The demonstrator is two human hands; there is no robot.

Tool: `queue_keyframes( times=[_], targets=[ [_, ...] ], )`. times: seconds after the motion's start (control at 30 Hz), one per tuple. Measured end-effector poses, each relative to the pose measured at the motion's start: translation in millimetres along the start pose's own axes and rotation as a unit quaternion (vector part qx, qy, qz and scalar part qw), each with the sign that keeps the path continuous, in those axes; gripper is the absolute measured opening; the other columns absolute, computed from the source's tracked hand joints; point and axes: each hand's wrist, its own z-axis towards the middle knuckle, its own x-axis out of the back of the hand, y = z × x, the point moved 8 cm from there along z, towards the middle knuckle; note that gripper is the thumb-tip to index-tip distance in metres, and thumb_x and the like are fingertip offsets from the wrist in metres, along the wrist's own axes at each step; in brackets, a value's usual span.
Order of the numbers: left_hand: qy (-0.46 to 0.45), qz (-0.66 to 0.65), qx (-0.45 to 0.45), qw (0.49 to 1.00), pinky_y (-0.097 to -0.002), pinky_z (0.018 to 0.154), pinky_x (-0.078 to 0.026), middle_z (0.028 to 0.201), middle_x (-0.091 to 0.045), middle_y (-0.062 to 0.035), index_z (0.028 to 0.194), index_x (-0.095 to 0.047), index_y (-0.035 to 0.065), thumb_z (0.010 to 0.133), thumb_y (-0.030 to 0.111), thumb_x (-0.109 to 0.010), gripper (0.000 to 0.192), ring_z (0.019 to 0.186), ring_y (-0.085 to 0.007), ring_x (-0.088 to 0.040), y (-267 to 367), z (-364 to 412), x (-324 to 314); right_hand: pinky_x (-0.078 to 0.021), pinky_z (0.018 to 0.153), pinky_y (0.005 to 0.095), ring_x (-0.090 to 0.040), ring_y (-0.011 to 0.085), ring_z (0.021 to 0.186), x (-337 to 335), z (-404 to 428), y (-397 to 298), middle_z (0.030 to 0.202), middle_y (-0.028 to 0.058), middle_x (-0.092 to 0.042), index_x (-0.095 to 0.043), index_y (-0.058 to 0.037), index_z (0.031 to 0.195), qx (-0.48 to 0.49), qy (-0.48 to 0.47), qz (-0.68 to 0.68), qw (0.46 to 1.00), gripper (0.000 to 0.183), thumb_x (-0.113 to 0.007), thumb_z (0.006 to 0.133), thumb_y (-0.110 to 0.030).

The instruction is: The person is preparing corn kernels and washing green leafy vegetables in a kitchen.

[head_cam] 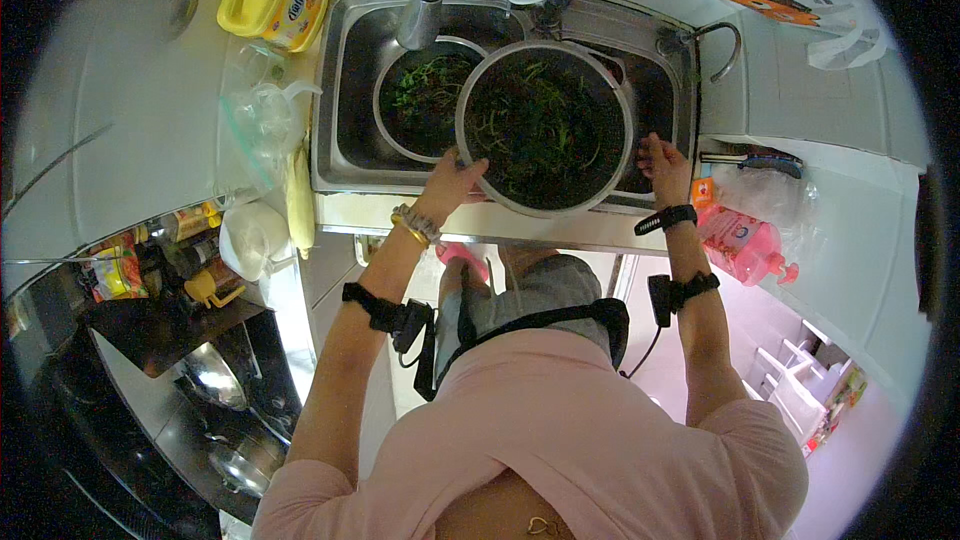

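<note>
A large round metal bowl (541, 208) holding leafy greens (536, 120) sits over the middle of the double-basin steel sink (352, 176). My left hand (451, 181) grips its left front rim, thumb on the edge and the other fingers partly hidden below. To the right, my right hand (664, 165) is just off the bowl's rim, over the right basin, with fingers slightly bent and nothing in them. A second metal bowl (378, 101) with greens (427, 86) stands in the left basin, partly covered by the large one.
The faucet (420, 19) reaches over the left basin. A yellow detergent jug (274, 4), a clear plastic bag (262, 127) and a pale elongated item (300, 199) line the left counter. On the right lie a pink pump bottle (739, 244) and a thin curved spout (731, 45).
</note>
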Motion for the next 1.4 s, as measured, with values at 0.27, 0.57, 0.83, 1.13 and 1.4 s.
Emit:
queue_keyframes(
  times=[0.27,0.57,0.83,1.13,1.4],
  targets=[
    [0.014,-0.038,-0.005,0.999,-0.0364,0.063,-0.056,0.089,-0.059,-0.0094,0.106,-0.051,-0.0003,0.086,0.019,-0.059,0.028,0.072,-0.0210,-0.061,-14.6,11.0,17.5,-0.0496,0.059,0.0242,-0.061,0.0127,0.067,0.8,-5.5,29.5,0.097,0.0047,-0.066,-0.059,-0.0059,0.112,-0.048,-0.048,0.027,0.997,0.028,-0.063,0.088,-0.019],
    [0.110,0.597,-0.204,0.768,-0.0358,0.059,-0.048,0.073,-0.061,-0.0140,0.098,-0.055,-0.0029,0.078,0.014,-0.073,0.033,0.066,-0.0211,-0.060,33.6,-31.9,119.2,-0.0418,0.052,0.0205,-0.054,0.0068,0.060,-8.4,-22.9,39.1,0.074,-0.0013,-0.061,-0.061,-0.0035,0.088,-0.020,-0.062,-0.020,0.998,0.026,-0.068,0.085,-0.028],
    [0.131,0.132,-0.091,0.978,-0.0306,0.073,-0.054,0.071,-0.050,-0.0060,0.075,-0.051,-0.0012,0.091,0.011,-0.049,0.021,0.068,-0.0163,-0.052,18.4,7.2,169.8,-0.0446,0.058,0.0377,-0.057,0.0226,0.059,-11.9,1.2,13.2,0.060,0.0106,-0.056,-0.054,-0.0005,0.068,0.125,-0.046,-0.377,0.916,0.042,-0.074,0.074,-0.037],
    [0.095,0.279,-0.112,0.949,-0.0246,0.059,-0.050,0.071,-0.048,-0.0027,0.077,-0.051,-0.0011,0.090,0.011,-0.053,0.018,0.065,-0.0123,-0.050,12.8,-6.5,157.1,-0.0505,0.071,0.0401,-0.063,0.0332,0.080,7.9,43.1,82.5,0.087,0.0129,-0.067,-0.066,-0.0081,0.088,0.195,-0.063,-0.309,0.929,0.033,-0.071,0.071,-0.036],
    [0.081,0.550,-0.194,0.808,-0.0240,0.059,-0.054,0.072,-0.047,-0.0008,0.077,-0.048,0.0039,0.085,0.010,-0.060,0.016,0.064,-0.0103,-0.052,49.1,-36.0,102.0,-0.0539,0.072,0.0402,-0.065,0.0314,0.084,35.4,76.8,81.4,0.098,0.0136,-0.066,-0.067,-0.0101,0.098,0.052,-0.022,-0.487,0.872,0.034,-0.070,0.075,-0.034]
  ],
)
